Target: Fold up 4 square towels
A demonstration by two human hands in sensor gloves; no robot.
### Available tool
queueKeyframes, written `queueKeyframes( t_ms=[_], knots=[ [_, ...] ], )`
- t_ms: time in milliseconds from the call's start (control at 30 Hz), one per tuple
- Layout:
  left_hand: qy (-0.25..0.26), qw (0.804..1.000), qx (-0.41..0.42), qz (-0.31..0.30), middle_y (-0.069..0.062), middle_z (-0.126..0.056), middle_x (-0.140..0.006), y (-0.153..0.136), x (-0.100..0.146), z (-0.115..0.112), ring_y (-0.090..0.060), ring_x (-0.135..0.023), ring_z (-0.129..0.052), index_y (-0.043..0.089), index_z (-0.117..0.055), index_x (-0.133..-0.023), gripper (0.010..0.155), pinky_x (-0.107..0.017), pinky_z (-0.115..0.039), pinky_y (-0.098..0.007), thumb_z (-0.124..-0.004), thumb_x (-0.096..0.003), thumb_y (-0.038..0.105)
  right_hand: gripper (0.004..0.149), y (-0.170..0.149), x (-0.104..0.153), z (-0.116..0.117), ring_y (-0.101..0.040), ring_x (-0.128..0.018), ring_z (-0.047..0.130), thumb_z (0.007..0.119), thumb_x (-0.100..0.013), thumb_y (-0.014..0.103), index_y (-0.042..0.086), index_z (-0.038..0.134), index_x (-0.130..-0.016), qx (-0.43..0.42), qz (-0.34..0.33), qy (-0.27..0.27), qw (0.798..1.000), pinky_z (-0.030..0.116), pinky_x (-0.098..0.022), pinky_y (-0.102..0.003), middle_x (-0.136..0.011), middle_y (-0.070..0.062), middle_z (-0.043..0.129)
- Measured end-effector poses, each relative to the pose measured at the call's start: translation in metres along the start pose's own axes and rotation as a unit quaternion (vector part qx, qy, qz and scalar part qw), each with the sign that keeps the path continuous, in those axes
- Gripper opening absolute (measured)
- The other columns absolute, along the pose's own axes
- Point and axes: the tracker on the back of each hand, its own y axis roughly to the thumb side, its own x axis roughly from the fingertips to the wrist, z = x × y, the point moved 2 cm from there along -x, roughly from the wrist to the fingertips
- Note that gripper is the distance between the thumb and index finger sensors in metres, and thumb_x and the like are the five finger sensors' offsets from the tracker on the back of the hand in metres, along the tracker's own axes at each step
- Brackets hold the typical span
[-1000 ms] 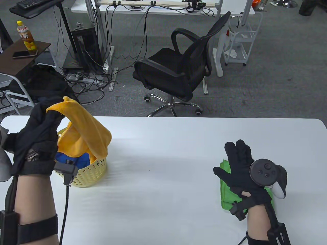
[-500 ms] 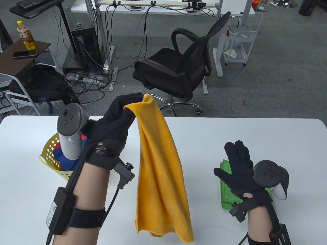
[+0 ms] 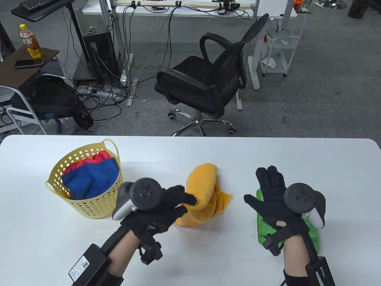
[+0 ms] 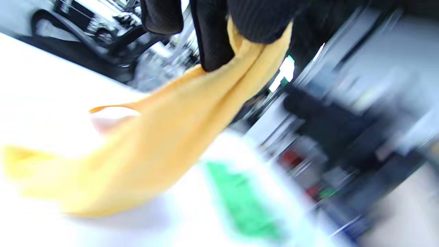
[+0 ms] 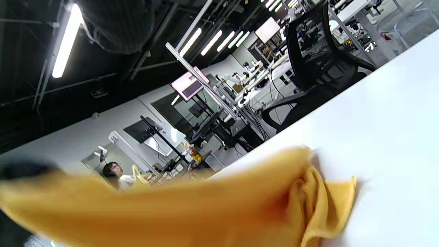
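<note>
Orange towel [image 3: 205, 193] crumpled mid-table, green towel [image 3: 268, 226] flat, right

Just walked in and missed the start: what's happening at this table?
Someone in sensor gloves is folding towels. The left hand grips a bunched orange towel that rests partly on the table, not yet spread flat. The right hand rests flat on a folded green towel. A blue towel and a red one wait in the yellow basket.

Table view bright, sharp; wrist views blurred, perhaps motion.
</note>
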Motion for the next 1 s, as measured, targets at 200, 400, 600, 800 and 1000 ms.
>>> queueKeyframes(
  t_ms=[200, 400, 600, 800, 1000],
  knots=[
    [-0.04, 0.996, -0.02, 0.084, 0.012, -0.073, -0.114, -0.064, 0.002, -0.072, -0.031, -0.118, -0.056, 0.04, -0.056, -0.11, 0.057, -0.087, -0.038, -0.062, -0.072, -0.0558, 0.038, 0.092, -0.003, -0.013, 0.029, -0.064, -0.093, 0.005, 0.077, -0.053, 0.048, 0.004, 0.024, -0.115, 0.035, 0.024, 0.044, 0.998, 0.016, -0.055, -0.085, -0.111, -0.038, 0.003],
    [0.054, 0.989, 0.017, 0.134, 0.004, -0.087, -0.102, -0.094, 0.015, -0.053, -0.031, -0.11, -0.072, 0.028, -0.063, -0.11, 0.058, -0.085, -0.043, -0.061, -0.064, -0.0553, 0.049, 0.092, -0.004, -0.019, 0.043, -0.064, -0.093, 0.005, 0.077, -0.053, 0.048, 0.004, 0.024, -0.115, 0.062, 0.038, 0.059, 0.996, 0.016, -0.055, -0.085, -0.111, -0.038, 0.004],
    [-0.022, 0.989, 0.088, 0.115, -0.001, -0.089, -0.1, -0.095, 0.008, -0.068, -0.034, -0.108, -0.072, 0.027, -0.072, -0.105, 0.055, -0.084, -0.042, -0.062, -0.072, -0.0544, 0.048, 0.091, -0.006, -0.023, 0.053, -0.064, -0.093, 0.005, 0.076, -0.054, 0.047, 0.005, 0.025, -0.115, 0.08, 0.046, 0.072, 0.993, 0.016, -0.055, -0.085, -0.112, -0.038, 0.005],
    [-0.135, 0.962, -0.16, 0.173, -0.013, -0.063, -0.117, -0.09, 0.001, -0.097, -0.046, -0.114, -0.048, 0.024, -0.064, -0.11, 0.083, -0.083, -0.035, -0.066, -0.08, -0.0402, 0.066, 0.085, -0.005, -0.03, 0.069, -0.063, -0.096, 0.012, 0.077, -0.053, 0.044, 0.007, 0.03, -0.114, 0.13, 0.041, 0.04, 0.99, 0.018, -0.056, -0.084, -0.114, -0.036, 0.012],
    [-0.153, 0.959, -0.182, 0.155, -0.016, -0.052, -0.12, -0.077, -0.005, -0.117, -0.047, -0.115, -0.04, 0.027, -0.062, -0.11, 0.088, -0.082, -0.031, -0.067, -0.082, -0.0356, 0.069, 0.074, 0.02, -0.043, 0.076, -0.057, -0.097, 0.056, 0.078, -0.054, 0.037, 0.01, 0.043, -0.114, 0.199, 0.025, 0.008, 0.98, 0.029, -0.06, -0.083, -0.115, -0.03, 0.054]
  ],
)
